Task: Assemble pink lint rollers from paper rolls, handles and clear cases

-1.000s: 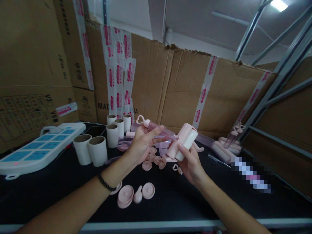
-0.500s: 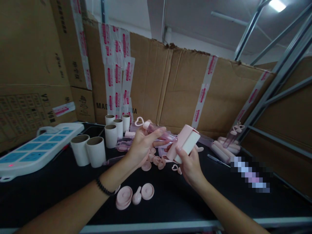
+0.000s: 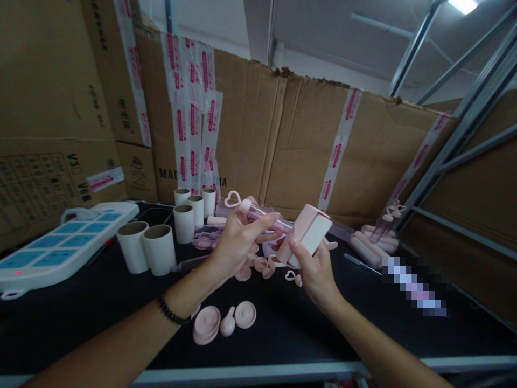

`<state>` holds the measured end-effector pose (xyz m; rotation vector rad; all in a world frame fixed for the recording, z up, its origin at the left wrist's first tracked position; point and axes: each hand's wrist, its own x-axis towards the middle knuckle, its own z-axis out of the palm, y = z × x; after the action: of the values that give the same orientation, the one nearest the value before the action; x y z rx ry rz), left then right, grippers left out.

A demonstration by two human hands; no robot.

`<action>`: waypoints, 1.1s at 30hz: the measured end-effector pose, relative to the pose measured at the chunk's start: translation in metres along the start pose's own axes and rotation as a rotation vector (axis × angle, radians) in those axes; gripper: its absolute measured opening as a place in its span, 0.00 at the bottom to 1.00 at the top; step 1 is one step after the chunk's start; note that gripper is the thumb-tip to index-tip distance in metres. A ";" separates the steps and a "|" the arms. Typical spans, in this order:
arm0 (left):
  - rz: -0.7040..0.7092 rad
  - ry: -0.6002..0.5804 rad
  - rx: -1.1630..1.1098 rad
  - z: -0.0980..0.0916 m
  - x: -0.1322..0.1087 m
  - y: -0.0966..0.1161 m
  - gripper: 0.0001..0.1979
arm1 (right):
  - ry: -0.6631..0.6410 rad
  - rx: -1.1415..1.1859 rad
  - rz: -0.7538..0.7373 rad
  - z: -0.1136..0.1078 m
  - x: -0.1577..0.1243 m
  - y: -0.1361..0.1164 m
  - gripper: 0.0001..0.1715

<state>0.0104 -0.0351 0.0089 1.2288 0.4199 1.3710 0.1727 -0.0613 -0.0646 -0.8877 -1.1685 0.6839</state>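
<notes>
My left hand (image 3: 246, 229) is closed around a see-through pink lint roller handle (image 3: 262, 214) with a heart-shaped loop at its end. In my right hand (image 3: 317, 272) is a lint roller head (image 3: 311, 231), a white roll partly wrapped by a pale pink cover. The handle's far end meets the pink cover; whether the two are joined, I cannot tell. Below and behind my hands lie several small round pink caps (image 3: 262, 264) and a pink heart loop piece (image 3: 291, 276). Nearer the front edge are pink discs (image 3: 245, 314) and a pink knobbed piece (image 3: 228, 322).
Several white paper rolls (image 3: 159, 250) stand at the left, beside a white power strip (image 3: 72, 237). See-through pink handles (image 3: 208, 237) lie behind my left wrist. To the right are a screwdriver-like tool (image 3: 361, 264) and pink cylinders (image 3: 369, 248). Cardboard walls (image 3: 242, 129) enclose the black table (image 3: 291, 334).
Both hands stay almost in place, still holding the handle and the roller head together. The handle has shifted very slightly; the whole view has tilted a little.
</notes>
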 end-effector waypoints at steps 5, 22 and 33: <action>0.039 -0.022 0.036 -0.003 0.002 0.000 0.18 | -0.082 0.126 0.107 0.005 0.001 -0.001 0.23; -0.035 0.086 -0.056 0.001 0.004 -0.011 0.16 | 0.062 -0.101 -0.038 0.013 -0.001 -0.005 0.22; -0.008 0.146 -0.035 0.001 -0.001 -0.037 0.18 | -0.089 -0.234 0.014 0.016 0.003 -0.015 0.36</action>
<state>0.0292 -0.0272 -0.0222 1.1015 0.4999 1.4609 0.1580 -0.0624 -0.0479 -1.0709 -1.3420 0.6106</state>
